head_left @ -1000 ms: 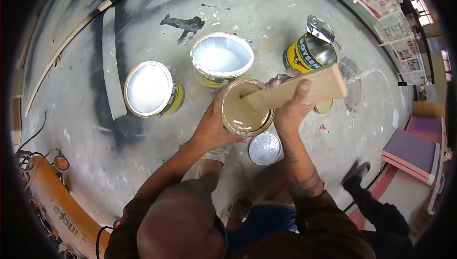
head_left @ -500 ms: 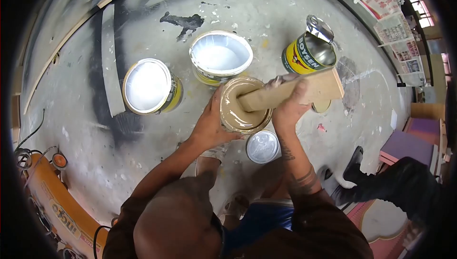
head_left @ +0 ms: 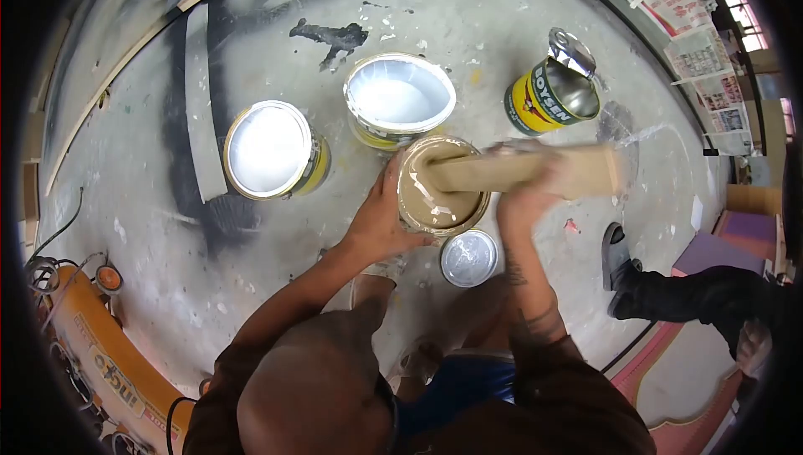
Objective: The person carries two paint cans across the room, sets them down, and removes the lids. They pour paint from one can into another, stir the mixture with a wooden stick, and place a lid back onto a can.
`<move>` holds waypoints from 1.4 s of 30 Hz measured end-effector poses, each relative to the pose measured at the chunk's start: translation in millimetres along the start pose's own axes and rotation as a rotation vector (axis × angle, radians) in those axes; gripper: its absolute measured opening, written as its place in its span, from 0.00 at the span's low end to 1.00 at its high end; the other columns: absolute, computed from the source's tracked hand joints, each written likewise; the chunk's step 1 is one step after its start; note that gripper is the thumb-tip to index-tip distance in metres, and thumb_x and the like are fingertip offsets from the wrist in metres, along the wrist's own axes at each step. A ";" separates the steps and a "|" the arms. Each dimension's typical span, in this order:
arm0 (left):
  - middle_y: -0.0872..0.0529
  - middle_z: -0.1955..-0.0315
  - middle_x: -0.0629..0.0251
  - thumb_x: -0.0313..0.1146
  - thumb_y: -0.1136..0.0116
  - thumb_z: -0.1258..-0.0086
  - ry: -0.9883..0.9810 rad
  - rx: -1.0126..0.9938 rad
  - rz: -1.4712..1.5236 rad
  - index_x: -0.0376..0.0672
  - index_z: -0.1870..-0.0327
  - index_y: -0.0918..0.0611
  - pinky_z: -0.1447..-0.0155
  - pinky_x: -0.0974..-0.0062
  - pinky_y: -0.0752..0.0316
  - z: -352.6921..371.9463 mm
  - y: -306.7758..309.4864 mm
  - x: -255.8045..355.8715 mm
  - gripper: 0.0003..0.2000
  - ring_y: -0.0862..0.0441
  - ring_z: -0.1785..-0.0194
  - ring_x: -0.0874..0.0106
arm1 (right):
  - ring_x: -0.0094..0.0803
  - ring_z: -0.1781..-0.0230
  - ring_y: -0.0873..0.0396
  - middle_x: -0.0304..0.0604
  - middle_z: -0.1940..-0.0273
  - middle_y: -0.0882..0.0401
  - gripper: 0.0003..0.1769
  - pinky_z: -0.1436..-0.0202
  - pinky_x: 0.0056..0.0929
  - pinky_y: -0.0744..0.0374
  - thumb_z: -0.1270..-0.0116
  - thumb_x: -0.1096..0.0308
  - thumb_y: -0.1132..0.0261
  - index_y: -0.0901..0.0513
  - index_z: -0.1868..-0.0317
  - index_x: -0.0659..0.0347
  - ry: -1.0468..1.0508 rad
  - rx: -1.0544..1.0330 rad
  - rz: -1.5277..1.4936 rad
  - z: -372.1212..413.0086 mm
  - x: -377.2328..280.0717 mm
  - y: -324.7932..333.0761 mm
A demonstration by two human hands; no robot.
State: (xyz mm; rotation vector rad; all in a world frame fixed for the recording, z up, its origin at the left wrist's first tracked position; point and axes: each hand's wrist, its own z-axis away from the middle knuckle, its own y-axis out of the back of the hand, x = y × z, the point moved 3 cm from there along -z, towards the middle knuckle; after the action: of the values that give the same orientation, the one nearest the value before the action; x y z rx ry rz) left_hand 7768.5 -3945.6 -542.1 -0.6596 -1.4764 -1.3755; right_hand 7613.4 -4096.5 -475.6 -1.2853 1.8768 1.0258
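A can of tan paint (head_left: pixel 445 210) stands on the floor between my hands. My left hand (head_left: pixel 381 221) is wrapped round its left side. In my right hand (head_left: pixel 529 191), blurred by motion, is a flat wooden stick (head_left: pixel 485 173); its lower end dips into the paint and its wide end points right. A round metal lid (head_left: pixel 468 258) lies just below the can. Two open cans of whitish paint stand near: one (head_left: pixel 400 95) above the tan can, one (head_left: pixel 268 150) to the left. An open yellow and green can (head_left: pixel 548 104) with a bent-up lid is at upper right.
An orange machine (head_left: pixel 109 363) with wheels and hoses lies at lower left. At right, another person's leg (head_left: pixel 694 294) and sandalled foot show beside pink and purple boards (head_left: pixel 728 242). Newspaper sheets (head_left: pixel 698 45) hang at upper right. A long strip (head_left: pixel 201 104) lies at left.
The wooden stick has swung to a more level angle, its wide end lower and further right, with my right hand. The other person's feet have shifted. The whole view has moved slightly.
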 end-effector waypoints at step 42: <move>0.48 0.23 0.41 0.43 0.12 0.61 0.023 -0.016 -0.034 0.35 0.21 0.64 0.18 0.59 0.47 -3.3 0.3 -3.2 0.74 0.48 0.20 0.48 | 0.35 0.67 0.21 0.46 0.66 0.22 0.28 0.57 0.35 0.19 0.24 0.43 0.42 0.26 0.51 0.66 -0.201 -0.050 -0.499 -40.4 -45.1 11.8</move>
State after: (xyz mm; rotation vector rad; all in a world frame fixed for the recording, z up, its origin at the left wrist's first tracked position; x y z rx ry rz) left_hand 7770.9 -3948.0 -545.2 -0.6295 -1.4662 -1.4178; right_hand 7613.9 -4108.7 -415.1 -1.5147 1.2933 0.8950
